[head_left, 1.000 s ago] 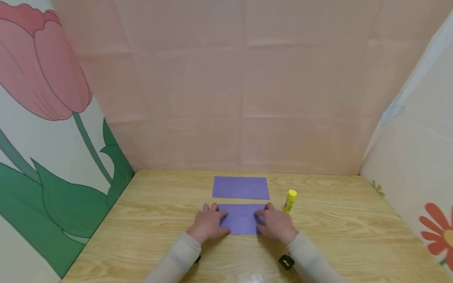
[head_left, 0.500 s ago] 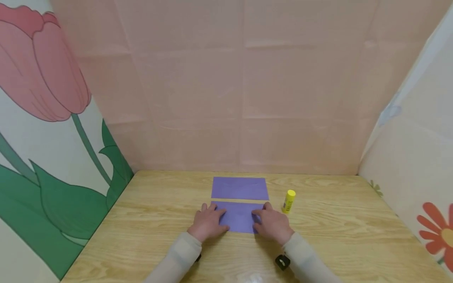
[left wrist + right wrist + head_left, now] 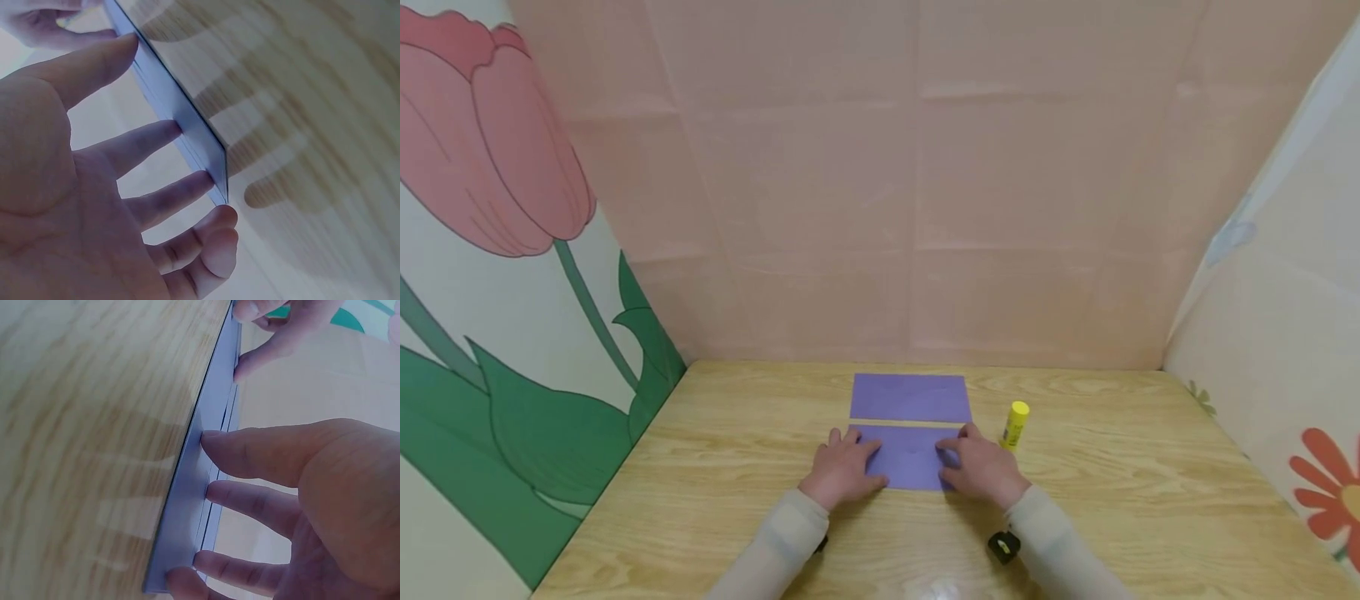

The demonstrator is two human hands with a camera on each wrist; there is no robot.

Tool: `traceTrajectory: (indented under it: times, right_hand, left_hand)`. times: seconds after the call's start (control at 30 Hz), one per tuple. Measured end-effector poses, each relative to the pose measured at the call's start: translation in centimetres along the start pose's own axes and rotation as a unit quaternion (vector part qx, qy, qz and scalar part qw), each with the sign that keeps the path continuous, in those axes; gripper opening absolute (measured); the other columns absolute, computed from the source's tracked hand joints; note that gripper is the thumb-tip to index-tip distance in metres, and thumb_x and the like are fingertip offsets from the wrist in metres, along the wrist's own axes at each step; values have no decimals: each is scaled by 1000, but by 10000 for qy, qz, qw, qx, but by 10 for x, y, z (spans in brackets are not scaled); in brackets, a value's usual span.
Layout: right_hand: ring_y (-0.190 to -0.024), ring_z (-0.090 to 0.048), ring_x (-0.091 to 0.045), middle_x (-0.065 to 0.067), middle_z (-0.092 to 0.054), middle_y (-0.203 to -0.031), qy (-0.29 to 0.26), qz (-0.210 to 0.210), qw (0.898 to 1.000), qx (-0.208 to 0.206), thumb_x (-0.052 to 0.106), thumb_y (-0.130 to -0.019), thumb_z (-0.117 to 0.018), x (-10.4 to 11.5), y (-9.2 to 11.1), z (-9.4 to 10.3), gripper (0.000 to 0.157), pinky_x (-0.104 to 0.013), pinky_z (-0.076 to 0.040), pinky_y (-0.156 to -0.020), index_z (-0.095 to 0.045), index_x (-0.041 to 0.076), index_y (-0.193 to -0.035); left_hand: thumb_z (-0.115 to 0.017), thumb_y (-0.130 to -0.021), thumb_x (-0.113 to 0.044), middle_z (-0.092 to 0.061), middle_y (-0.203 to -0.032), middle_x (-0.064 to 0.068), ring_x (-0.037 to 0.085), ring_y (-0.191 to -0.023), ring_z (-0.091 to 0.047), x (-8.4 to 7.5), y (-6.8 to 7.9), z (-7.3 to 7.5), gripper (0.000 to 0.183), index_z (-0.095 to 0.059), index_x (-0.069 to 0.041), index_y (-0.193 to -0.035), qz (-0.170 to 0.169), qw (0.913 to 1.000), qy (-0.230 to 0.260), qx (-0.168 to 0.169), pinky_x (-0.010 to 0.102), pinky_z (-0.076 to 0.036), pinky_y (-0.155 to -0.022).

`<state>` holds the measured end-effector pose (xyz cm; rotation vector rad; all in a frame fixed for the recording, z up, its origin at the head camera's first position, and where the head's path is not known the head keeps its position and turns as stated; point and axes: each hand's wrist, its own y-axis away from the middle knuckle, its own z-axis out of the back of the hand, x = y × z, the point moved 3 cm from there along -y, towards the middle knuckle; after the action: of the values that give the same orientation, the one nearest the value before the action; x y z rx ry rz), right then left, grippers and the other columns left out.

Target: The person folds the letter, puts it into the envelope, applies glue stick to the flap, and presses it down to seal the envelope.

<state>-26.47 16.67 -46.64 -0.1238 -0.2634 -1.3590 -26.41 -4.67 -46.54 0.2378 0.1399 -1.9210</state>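
A purple sheet of paper lies flat on the wooden table, its long sides running left to right. My left hand touches its left end with spread fingers; in the left wrist view the thumb and fingertips press on the paper. On the right end rests my right hand, fingers spread and thumb tip on the paper in the right wrist view. Just beyond lies a second purple sheet, parallel to the first across a thin strip of bare wood. Neither hand touches that far sheet.
A yellow glue stick stands upright to the right of the sheets, just past my right hand. Behind the table hangs a pink cloth backdrop. Flower-printed panels flank it on the left and right.
Both hands have slid the near sheet a little away from me, so the gap to the far sheet has narrowed. The far sheet and the glue stick stay in place.
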Motion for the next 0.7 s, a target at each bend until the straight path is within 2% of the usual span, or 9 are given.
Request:
traceTrajectory:
  times: [0.17, 0.43, 0.6, 0.7]
  right_hand:
    - [-59, -49, -17, -15, -49, -122, -25, 112, 9999, -59, 33, -82, -70, -2, -2, 0, 45, -30, -41, -45, -61, 22, -124]
    - [-61, -50, -17, -14, -50, -120, -56, 149, 9998, -102, 33, -82, -70, -6, -4, -5, 44, -30, -41, -46, -62, 21, -124]
    - [-66, -52, -17, -14, -53, -112, -140, 226, 9988, -407, 32, -78, -73, -6, -3, -7, 43, -31, -44, -48, -64, 18, -118]
    - [-74, -57, -20, -13, -55, -109, -262, 230, 9967, -739, 31, -75, -75, -7, -1, -4, 45, -35, -47, -52, -64, 16, -116]
  left_hand:
    - [-68, -80, -47, -50, -124, 11, 28, -102, -40, 1, -2, 1, 59, -57, -18, -130, -8, 10000, 43, -13, 43, -40, -76]
    - [-67, -81, -47, -48, -126, 12, 27, -101, -39, 3, -3, -1, 61, -55, -17, -132, -92, 9997, 175, 149, 42, -40, -75]
    - [-64, -83, -46, -46, -130, 14, 28, -106, -39, 8, -5, -4, 63, -50, -14, -135, -108, 9984, 497, 228, 45, -42, -82]
    - [-62, -85, -45, -43, -132, 17, 30, -111, -39, 14, -7, -4, 64, -47, -12, -137, -158, 9970, 747, 146, 46, -42, -88]
